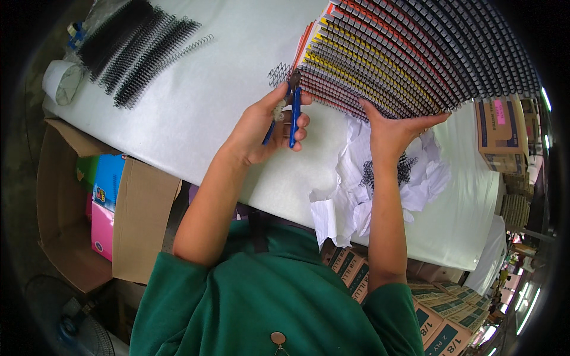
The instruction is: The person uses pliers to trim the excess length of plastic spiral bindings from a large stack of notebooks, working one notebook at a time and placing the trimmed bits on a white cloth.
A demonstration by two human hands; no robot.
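Observation:
My left hand (267, 121) is closed around a pair of blue-handled cutting pliers (295, 110). The jaws point at the near left corner of a large stack of coil-bound notebooks (380, 65), where a loose coil end (279, 73) sticks out past the spines. Whether the jaws touch the wire I cannot tell. My right hand (395, 127) rests against the stack's near edge, thumb and index finger spread wide along the coils. Below it, crumpled white paper (350, 196) holds a tangle of black coil scraps (407, 169), partly hidden by my right forearm.
Bundles of black wire coils (142, 53) lie at the table's far left, beside a white roll (62, 82). An open carton (142, 219) with colourful notebooks stands left of the white table (202, 118). Cartons (439, 326) are stacked at lower right; a fan (68, 323) is at lower left.

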